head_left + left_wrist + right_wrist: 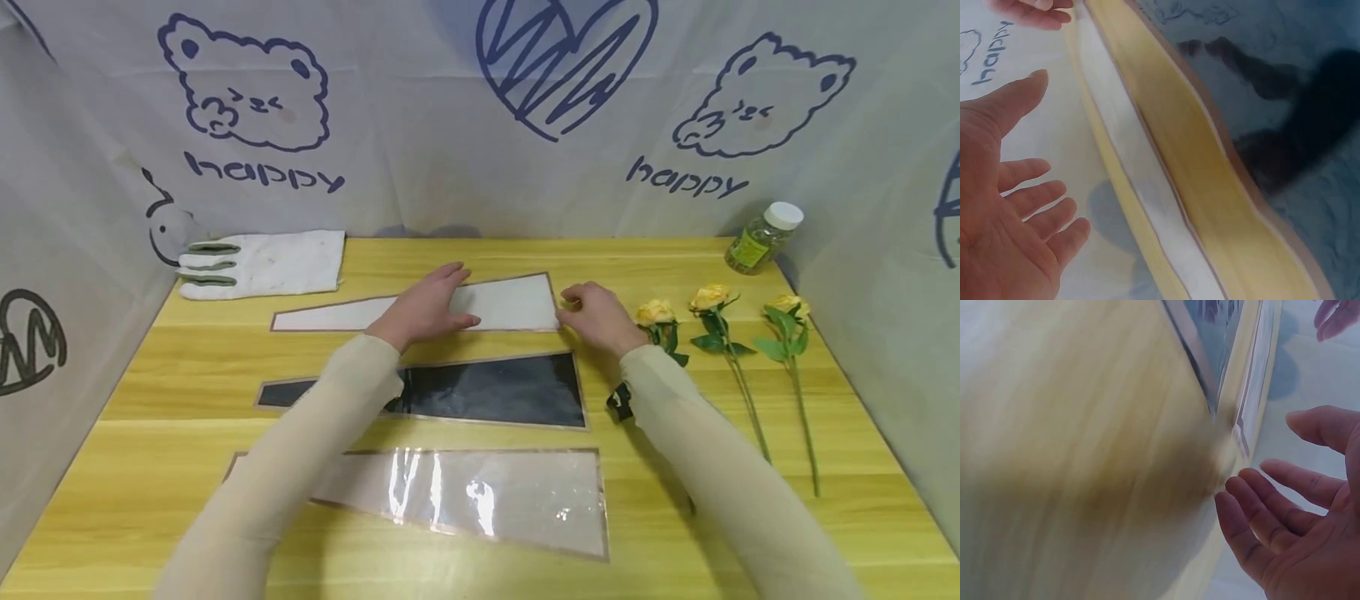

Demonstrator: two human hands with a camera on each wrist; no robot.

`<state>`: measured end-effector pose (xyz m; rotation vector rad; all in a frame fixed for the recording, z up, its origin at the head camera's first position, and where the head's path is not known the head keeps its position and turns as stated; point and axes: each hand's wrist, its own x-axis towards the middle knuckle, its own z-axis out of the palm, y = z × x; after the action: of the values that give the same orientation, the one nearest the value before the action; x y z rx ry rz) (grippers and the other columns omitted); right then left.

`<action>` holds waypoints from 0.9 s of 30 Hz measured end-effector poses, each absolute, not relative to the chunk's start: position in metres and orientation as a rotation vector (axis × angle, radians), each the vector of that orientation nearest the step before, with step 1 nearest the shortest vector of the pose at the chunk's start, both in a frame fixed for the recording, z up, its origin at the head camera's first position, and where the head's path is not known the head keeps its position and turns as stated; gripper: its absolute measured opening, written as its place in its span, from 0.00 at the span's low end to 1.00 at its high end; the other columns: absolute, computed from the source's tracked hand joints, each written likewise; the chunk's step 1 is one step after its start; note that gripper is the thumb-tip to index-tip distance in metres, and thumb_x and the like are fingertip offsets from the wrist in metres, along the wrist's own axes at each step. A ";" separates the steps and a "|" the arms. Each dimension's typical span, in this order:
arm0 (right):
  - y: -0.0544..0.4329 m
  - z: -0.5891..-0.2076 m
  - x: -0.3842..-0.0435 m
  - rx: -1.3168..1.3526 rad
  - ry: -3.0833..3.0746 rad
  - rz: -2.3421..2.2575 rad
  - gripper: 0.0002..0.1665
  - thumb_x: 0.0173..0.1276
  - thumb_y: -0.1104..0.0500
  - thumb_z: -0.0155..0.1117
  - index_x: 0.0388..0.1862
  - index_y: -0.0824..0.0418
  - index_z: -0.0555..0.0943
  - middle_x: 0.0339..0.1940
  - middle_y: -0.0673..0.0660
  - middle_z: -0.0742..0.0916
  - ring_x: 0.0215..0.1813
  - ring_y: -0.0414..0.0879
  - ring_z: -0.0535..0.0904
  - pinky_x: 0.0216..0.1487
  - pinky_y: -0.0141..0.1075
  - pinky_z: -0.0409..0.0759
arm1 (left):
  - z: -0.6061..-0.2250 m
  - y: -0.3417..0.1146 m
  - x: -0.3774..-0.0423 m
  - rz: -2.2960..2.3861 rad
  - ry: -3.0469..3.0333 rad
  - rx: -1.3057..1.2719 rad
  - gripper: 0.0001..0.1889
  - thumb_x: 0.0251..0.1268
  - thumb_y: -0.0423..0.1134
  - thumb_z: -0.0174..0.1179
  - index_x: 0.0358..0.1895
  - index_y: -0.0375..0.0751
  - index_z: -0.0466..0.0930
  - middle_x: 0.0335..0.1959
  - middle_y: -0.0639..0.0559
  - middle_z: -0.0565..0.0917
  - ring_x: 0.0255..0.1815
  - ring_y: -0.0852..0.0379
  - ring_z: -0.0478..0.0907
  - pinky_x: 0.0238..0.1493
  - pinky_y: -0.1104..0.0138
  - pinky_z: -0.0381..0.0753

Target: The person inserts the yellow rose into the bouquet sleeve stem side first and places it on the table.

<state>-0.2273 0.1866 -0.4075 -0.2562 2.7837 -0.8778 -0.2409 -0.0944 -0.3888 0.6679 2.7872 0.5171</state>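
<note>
Back cloth, left: "happy", in dark blue lowercase letters beneath a drawn bear
Back cloth, right: second "happy", in similar lettering beneath another bear
Cloth in left wrist view: "happy", turned nearly upright beside a drawing cut off at the edge
Jar, label: yellow-green, too small to read

At my eleven o'clock I see a white glove lying flat, its fingers toward nine. A white-capped jar sits at one o'clock, three yellow roses lie nearer me at two, and bear-printed cloth hangs at twelve.
</note>
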 end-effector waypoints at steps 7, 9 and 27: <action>0.180 -0.410 -0.238 -0.220 2.789 -0.854 0.28 0.72 0.57 0.59 0.65 0.73 0.73 0.60 0.69 0.77 0.60 0.60 0.73 0.60 0.52 0.71 | -0.396 -0.072 -0.251 0.434 2.737 0.659 0.44 0.64 0.53 0.66 0.76 0.36 0.55 0.78 0.42 0.52 0.77 0.46 0.48 0.72 0.54 0.54; 0.178 -0.411 -0.240 -0.229 2.793 -0.844 0.26 0.70 0.59 0.59 0.63 0.73 0.74 0.58 0.69 0.77 0.58 0.60 0.73 0.60 0.52 0.70 | -0.400 -0.067 -0.253 0.419 2.723 0.657 0.45 0.63 0.53 0.66 0.76 0.35 0.55 0.77 0.41 0.52 0.77 0.46 0.48 0.72 0.55 0.53; 0.171 -0.412 -0.247 0.003 2.656 -1.036 0.27 0.73 0.56 0.57 0.64 0.71 0.72 0.63 0.68 0.76 0.51 0.56 0.73 0.53 0.48 0.73 | -0.413 -0.054 -0.257 0.302 2.716 0.626 0.41 0.65 0.56 0.63 0.73 0.35 0.61 0.76 0.40 0.56 0.76 0.41 0.48 0.73 0.54 0.51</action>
<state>-0.2473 0.1712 -0.4119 0.0026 2.6562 -1.0362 -0.2566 -0.0537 -0.4131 0.6256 2.7160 0.3023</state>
